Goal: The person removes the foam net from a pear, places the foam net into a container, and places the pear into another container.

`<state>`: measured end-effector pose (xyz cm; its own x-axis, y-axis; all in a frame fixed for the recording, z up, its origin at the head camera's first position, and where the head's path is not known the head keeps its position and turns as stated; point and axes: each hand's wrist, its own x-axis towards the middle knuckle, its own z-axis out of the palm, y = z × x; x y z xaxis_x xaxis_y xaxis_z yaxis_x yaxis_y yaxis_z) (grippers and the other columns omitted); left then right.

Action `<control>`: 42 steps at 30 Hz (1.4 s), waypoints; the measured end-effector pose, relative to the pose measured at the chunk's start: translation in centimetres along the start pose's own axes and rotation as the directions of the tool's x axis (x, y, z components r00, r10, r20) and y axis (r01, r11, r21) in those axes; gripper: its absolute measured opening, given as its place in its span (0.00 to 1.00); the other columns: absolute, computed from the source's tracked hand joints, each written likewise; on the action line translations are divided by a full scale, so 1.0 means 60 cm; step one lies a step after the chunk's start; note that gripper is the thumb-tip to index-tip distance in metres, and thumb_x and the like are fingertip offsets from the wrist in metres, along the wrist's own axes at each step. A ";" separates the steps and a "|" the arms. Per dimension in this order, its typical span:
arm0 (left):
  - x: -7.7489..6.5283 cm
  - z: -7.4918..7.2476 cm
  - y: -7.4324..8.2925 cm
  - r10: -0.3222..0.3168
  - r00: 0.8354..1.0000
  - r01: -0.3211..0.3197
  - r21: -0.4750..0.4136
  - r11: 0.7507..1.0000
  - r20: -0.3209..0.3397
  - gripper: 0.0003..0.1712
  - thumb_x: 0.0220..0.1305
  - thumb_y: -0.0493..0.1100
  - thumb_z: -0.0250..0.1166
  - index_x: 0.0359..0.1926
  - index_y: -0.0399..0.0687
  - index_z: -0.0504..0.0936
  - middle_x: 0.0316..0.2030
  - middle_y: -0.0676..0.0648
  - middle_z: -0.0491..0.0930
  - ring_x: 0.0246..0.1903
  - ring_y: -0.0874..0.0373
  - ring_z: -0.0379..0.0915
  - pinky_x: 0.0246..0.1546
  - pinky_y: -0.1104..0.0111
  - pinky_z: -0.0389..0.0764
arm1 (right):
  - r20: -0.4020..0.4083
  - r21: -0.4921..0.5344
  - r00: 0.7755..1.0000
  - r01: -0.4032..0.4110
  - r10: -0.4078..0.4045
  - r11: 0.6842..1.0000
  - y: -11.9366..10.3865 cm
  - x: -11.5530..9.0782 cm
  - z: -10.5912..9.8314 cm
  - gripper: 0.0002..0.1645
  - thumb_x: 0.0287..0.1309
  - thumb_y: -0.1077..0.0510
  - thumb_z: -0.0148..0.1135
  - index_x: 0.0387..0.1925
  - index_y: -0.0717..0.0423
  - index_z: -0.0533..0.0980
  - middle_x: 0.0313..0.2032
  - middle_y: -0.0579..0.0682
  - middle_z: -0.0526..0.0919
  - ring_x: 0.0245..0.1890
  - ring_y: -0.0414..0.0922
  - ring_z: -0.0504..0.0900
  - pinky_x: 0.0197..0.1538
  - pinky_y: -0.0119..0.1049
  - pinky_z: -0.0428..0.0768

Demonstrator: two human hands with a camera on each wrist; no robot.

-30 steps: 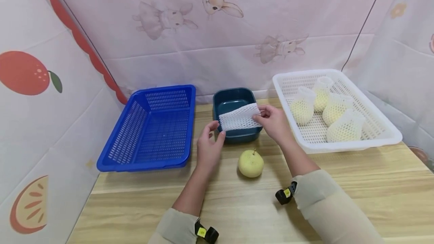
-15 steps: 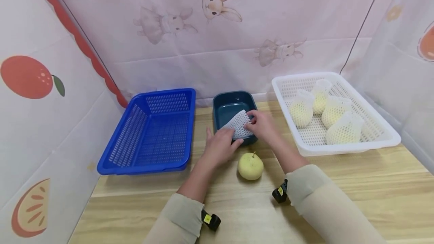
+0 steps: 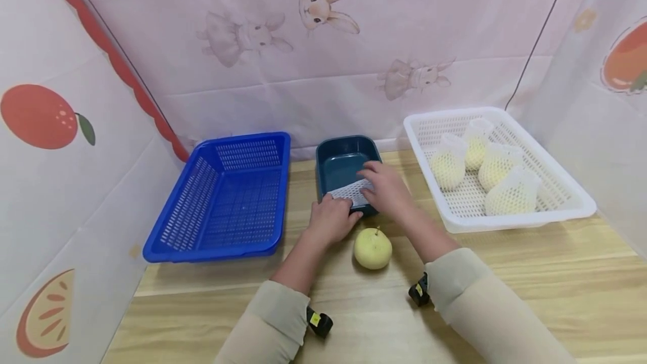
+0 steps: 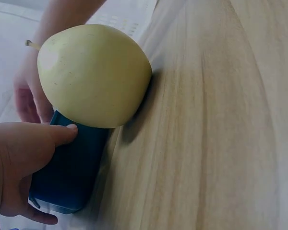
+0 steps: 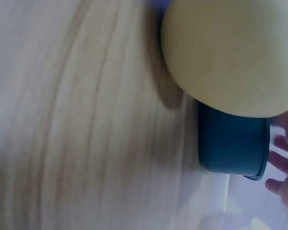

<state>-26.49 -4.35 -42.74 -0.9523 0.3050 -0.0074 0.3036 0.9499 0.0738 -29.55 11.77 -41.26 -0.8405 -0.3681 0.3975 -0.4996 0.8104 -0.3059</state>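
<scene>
A white foam fruit net (image 3: 349, 191) lies slanted in the near part of a dark teal box (image 3: 341, 145). My left hand (image 3: 331, 221) reaches over the near rim onto the net's left part. Its fingertips are hidden, and the thumb (image 4: 65, 134) shows by the box's outer wall in the left wrist view. My right hand (image 3: 386, 190) is at the net's right end with fingers spread and slightly bent, not visibly pinching it. One bare yellow-green pear (image 3: 373, 249) stands on the table in front of the box, between the forearms, stem up.
At the left stands a blue plastic basket (image 3: 151, 254) with slotted sides. A white basket (image 3: 515, 223) on the right holds several netted pears (image 3: 497, 167). Wood-grain tabletop (image 3: 364, 319) runs along the front, and a printed cloth (image 3: 333, 72) hangs behind.
The foam net has come down from above the teal box into it. My left hand has moved right onto the net, and my right hand's fingers have spread from their pinch. The pear has stayed put.
</scene>
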 end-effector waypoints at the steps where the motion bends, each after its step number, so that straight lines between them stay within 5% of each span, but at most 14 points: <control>1: 0.000 0.000 0.000 0.001 1.000 -0.001 0.002 1.000 -0.004 0.25 0.64 0.66 0.51 0.48 0.55 0.79 0.48 0.52 0.80 0.49 0.49 0.69 0.48 0.45 0.70 | 0.028 -0.020 0.999 0.027 -0.027 0.999 -0.002 0.000 -0.001 0.18 0.55 0.54 0.66 0.47 0.53 0.80 0.51 0.54 0.79 0.54 0.54 0.75 0.59 0.56 0.68; 4: -0.001 0.001 0.001 0.006 1.000 -0.006 0.001 1.000 -0.018 0.23 0.64 0.64 0.54 0.46 0.55 0.80 0.47 0.53 0.80 0.48 0.50 0.69 0.47 0.45 0.71 | 0.182 -0.045 0.983 0.020 -0.011 0.999 -0.006 -0.002 0.000 0.14 0.62 0.48 0.56 0.40 0.49 0.83 0.45 0.48 0.84 0.51 0.50 0.78 0.60 0.66 0.59; 8: -0.001 0.003 0.004 0.018 0.999 -0.018 -0.002 1.000 -0.046 0.20 0.63 0.63 0.56 0.43 0.56 0.82 0.45 0.53 0.82 0.45 0.51 0.70 0.44 0.46 0.72 | 0.353 -0.084 0.930 -0.074 0.099 0.994 -0.005 -0.005 0.006 0.21 0.68 0.45 0.45 0.39 0.47 0.83 0.47 0.48 0.83 0.53 0.51 0.77 0.62 0.71 0.49; 16: 0.001 0.005 0.004 0.021 0.998 -0.023 -0.023 0.999 -0.061 0.20 0.63 0.62 0.56 0.41 0.54 0.83 0.43 0.50 0.82 0.44 0.50 0.70 0.44 0.46 0.73 | 0.452 -0.162 0.883 -0.060 0.129 0.985 -0.005 0.001 0.012 0.28 0.68 0.45 0.35 0.44 0.52 0.80 0.50 0.52 0.81 0.52 0.52 0.77 0.54 0.50 0.74; 22: -0.009 -0.011 -0.004 0.024 0.998 -0.029 -0.073 0.997 -0.062 0.23 0.64 0.62 0.56 0.48 0.53 0.79 0.50 0.50 0.79 0.55 0.51 0.68 0.62 0.35 0.48 | 0.503 -0.187 0.849 -0.074 0.160 0.980 -0.019 0.012 0.004 0.31 0.69 0.43 0.31 0.50 0.52 0.78 0.55 0.53 0.78 0.56 0.52 0.74 0.58 0.49 0.72; 26: -0.034 -0.029 -0.003 0.045 0.995 -0.061 -0.181 0.982 -0.088 0.24 0.65 0.59 0.55 0.55 0.52 0.76 0.56 0.51 0.75 0.62 0.55 0.65 0.66 0.38 0.36 | 0.538 -0.214 0.820 -0.090 0.194 0.973 -0.023 0.012 0.004 0.32 0.70 0.42 0.30 0.53 0.52 0.76 0.57 0.54 0.76 0.58 0.53 0.73 0.58 0.50 0.72; 29: -0.062 -0.044 0.003 0.043 0.992 -0.082 -0.339 0.937 -0.121 0.23 0.66 0.55 0.56 0.57 0.50 0.75 0.58 0.50 0.75 0.62 0.56 0.65 0.69 0.45 0.40 | 0.531 -0.210 0.825 -0.093 0.194 0.973 -0.020 0.008 0.007 0.31 0.70 0.43 0.30 0.52 0.52 0.77 0.56 0.54 0.77 0.57 0.53 0.74 0.57 0.51 0.72; 33: -0.095 -0.054 0.017 0.049 0.989 -0.118 -0.549 0.828 -0.140 0.21 0.66 0.52 0.58 0.56 0.50 0.77 0.55 0.51 0.76 0.60 0.58 0.67 0.67 0.57 0.59 | 0.469 -0.200 0.872 -0.045 0.136 0.979 -0.013 0.002 0.010 0.26 0.69 0.45 0.34 0.40 0.49 0.80 0.49 0.52 0.81 0.50 0.54 0.77 0.52 0.50 0.76; 37: -0.112 -0.047 0.036 0.088 0.989 -0.142 -0.661 0.736 -0.115 0.20 0.64 0.53 0.60 0.54 0.53 0.78 0.53 0.55 0.77 0.58 0.61 0.68 0.60 0.62 0.69 | 0.406 -0.178 0.910 -0.007 0.080 0.984 -0.007 -0.001 0.008 0.22 0.68 0.48 0.38 0.27 0.48 0.77 0.41 0.51 0.84 0.43 0.53 0.79 0.48 0.50 0.77; 42: -0.118 -0.033 0.055 0.114 0.988 -0.155 -0.706 0.691 -0.106 0.17 0.63 0.53 0.61 0.50 0.53 0.80 0.51 0.56 0.78 0.55 0.64 0.70 0.58 0.63 0.70 | 0.378 -0.092 0.925 0.003 0.032 0.996 -0.005 -0.001 0.008 0.22 0.68 0.51 0.38 0.22 0.49 0.74 0.37 0.50 0.84 0.43 0.51 0.80 0.49 0.47 0.77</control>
<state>-18.82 -3.52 -40.45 -0.9093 0.4022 0.1065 0.3367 0.5612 0.7561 -29.43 11.33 -41.61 -0.8730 -0.4868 0.0310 -0.4807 0.8477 -0.2242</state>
